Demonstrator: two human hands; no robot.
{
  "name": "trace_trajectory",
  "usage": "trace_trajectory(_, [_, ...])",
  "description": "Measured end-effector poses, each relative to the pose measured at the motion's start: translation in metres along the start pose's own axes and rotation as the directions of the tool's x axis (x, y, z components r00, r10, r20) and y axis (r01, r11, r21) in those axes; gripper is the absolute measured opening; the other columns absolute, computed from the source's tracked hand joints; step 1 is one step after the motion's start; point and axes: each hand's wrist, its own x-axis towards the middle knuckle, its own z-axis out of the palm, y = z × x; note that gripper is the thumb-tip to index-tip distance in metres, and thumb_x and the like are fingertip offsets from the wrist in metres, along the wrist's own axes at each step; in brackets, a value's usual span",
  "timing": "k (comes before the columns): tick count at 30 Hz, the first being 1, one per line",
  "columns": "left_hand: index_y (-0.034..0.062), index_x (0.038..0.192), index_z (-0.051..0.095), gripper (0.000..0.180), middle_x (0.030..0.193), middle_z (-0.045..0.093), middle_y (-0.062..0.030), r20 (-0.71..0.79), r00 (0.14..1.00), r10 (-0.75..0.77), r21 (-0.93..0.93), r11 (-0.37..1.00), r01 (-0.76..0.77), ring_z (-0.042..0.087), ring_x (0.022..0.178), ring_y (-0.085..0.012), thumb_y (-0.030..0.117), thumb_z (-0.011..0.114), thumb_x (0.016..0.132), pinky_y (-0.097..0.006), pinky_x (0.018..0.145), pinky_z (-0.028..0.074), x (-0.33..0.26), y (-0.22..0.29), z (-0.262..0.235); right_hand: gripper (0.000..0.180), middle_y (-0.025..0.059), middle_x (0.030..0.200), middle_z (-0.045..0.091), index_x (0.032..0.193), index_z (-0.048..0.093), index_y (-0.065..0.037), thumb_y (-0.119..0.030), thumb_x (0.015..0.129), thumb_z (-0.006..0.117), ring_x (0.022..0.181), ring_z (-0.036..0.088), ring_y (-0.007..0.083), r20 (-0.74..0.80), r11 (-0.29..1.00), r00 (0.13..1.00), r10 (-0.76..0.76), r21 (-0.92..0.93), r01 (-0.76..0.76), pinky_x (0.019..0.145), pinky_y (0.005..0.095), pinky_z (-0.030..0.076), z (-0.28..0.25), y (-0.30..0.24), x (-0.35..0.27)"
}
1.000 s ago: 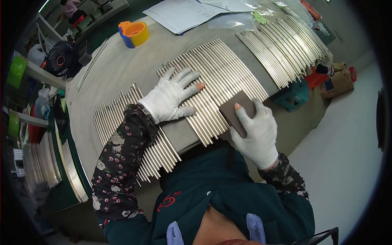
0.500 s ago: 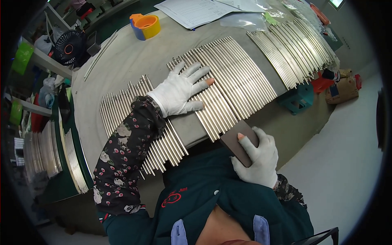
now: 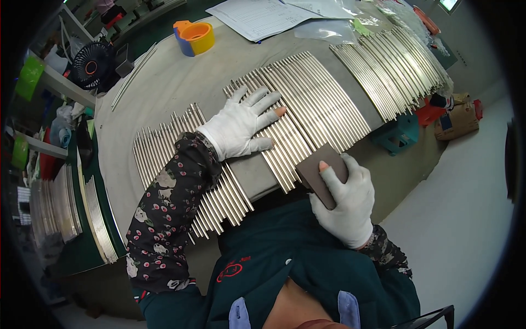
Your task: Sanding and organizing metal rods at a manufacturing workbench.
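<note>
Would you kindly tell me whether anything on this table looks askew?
Yes, slightly: the left group of metal rods, partly beneath the patterned sleeve, has uneven ends, some jutting past their neighbours. A few thin rods also lie apart near the fan.

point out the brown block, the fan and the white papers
Brown block (image 3: 313, 174): head view, on its broad upper face.
Fan (image 3: 91, 67): head view, on its centre hub.
White papers (image 3: 260, 20): head view, middle of the large sheet.
</note>
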Motion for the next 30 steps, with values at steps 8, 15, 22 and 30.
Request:
trace_trajectory(8, [0.0117,0.139,0.039,0.063,0.147,0.031,-0.0159,-0.039,0.999,-0.016,-0.025,1.0,0.015,0.027,0.137,-0.0352,0.048,0.048,0.088,-0.056,0.11,0.018,-0.001,0.004,0.001,0.05,0.0209,0.108,0.053,0.109,0.062,-0.012,-0.025,0.062,0.076,0.087,0.055,0.0324,0.059,0.996,0.995,-0.075,0.059,0.072,0.07,0.0399,0.048,0.0,0.007,0.024])
trace_trajectory(15, [0.007,0.139,0.037,0.065,0.149,0.027,-0.0182,-0.021,1.0,-0.013,-0.055,0.998,0.012,0.024,0.138,-0.0368,0.046,0.047,0.088,-0.056,0.111,0.016,0.022,0.019,0.003,0.059,0.0222,0.118,0.051,0.117,0.058,-0.011,-0.016,0.06,0.072,0.099,0.052,0.0371,-0.079,0.987,0.995,0.058,0.154,-0.045,0.084,0.0435,0.045,-0.022,0.035,-0.02])
trace_trajectory(22, [0.0086,0.139,0.036,0.072,0.147,0.029,-0.0173,-0.006,0.987,0.159,-0.171,0.973,-0.157,0.027,0.137,-0.0348,0.057,0.046,0.086,-0.059,0.109,0.018,-0.035,0.073,-0.022,0.07,0.0223,0.126,0.047,0.128,0.053,-0.014,-0.013,0.06,0.068,0.106,0.049,0.0361,-0.163,0.969,0.986,0.036,0.248,0.005,0.091,0.0436,0.041,-0.013,0.055,-0.017])
trace_trajectory(30, [0.0142,0.147,0.022,0.078,0.146,0.027,-0.0211,0.02,0.994,-0.103,-0.211,0.972,0.105,0.028,0.135,-0.0389,0.056,0.047,0.085,-0.06,0.108,0.019,-0.131,0.062,-0.017,0.068,0.0208,0.128,0.045,0.137,0.047,-0.021,-0.015,0.072,0.067,0.113,0.048,0.0353,-0.192,0.961,0.981,0.024,0.276,0.03,0.094,0.0434,0.04,-0.002,0.065,-0.003])
